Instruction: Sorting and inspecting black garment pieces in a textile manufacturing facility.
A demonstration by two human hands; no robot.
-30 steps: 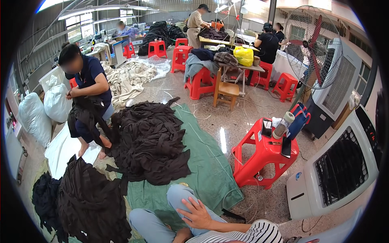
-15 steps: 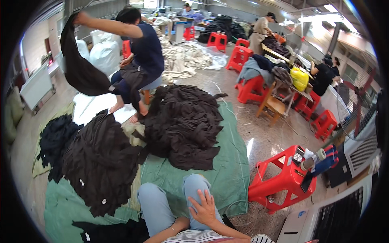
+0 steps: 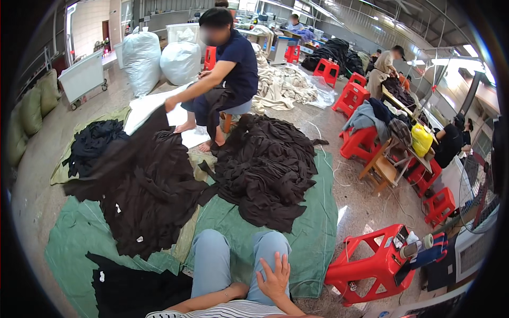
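My right hand (image 3: 274, 276) lies flat over my right knee in pale blue jeans (image 3: 212, 259), its fingers spread and nothing in them. My left hand (image 3: 237, 290) rests by my inner left thigh; its fingers are tucked out of sight. Past my knees a heap of dark brown garments (image 3: 265, 169) sits on a green sheet (image 3: 318, 238). Another brown pile (image 3: 154, 196) lies to its left. A seated co-worker (image 3: 236, 58) stretches an arm and lays a dark brown garment (image 3: 127, 143) over that left pile.
Black cloth (image 3: 138, 286) lies beside my left leg, and a navy pile (image 3: 95, 143) is farther off. At my right, a red stool (image 3: 371, 265) carries thread cones and small items. White sacks (image 3: 142, 63), a wheeled bin (image 3: 82, 77) and more red stools (image 3: 352, 98) stand beyond.
The co-worker's raised arm has come down, and the garment held in the air is now spread across the left pile. The view has shifted left; my hands stay in place.
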